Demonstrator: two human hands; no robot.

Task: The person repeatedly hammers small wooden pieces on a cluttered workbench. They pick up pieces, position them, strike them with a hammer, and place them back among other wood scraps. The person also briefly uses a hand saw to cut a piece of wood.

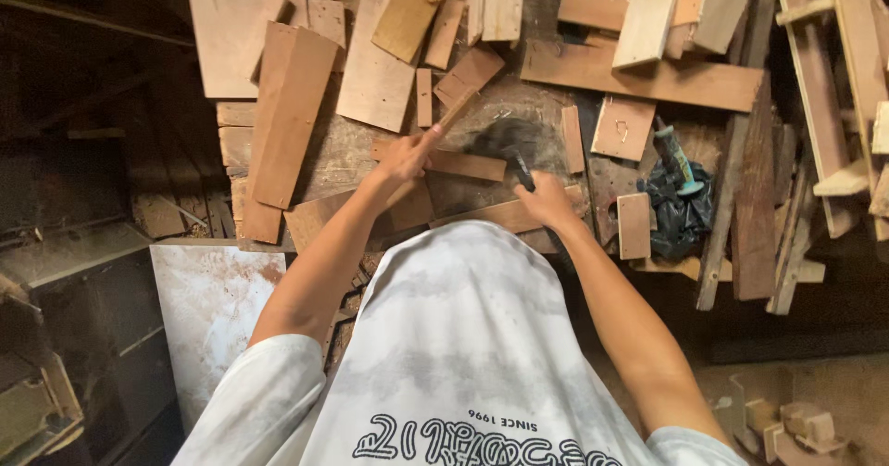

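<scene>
My left hand (404, 157) holds a narrow wooden strip (454, 112) upright-tilted over a flat wooden piece (466, 164) on the workbench. My right hand (546, 201) grips the dark handle of a hammer (512, 151), whose head is a motion blur just above the flat piece, between the two hands. My white shirt fills the lower middle of the view and hides the near edge of the bench.
Many wood offcuts and boards (370, 68) cover the bench. A long plank (644, 77) lies at the back right. A black plastic bag (681, 208) with a teal-handled tool (674, 156) sits right of my hand. A pale stained panel (215, 313) lies lower left.
</scene>
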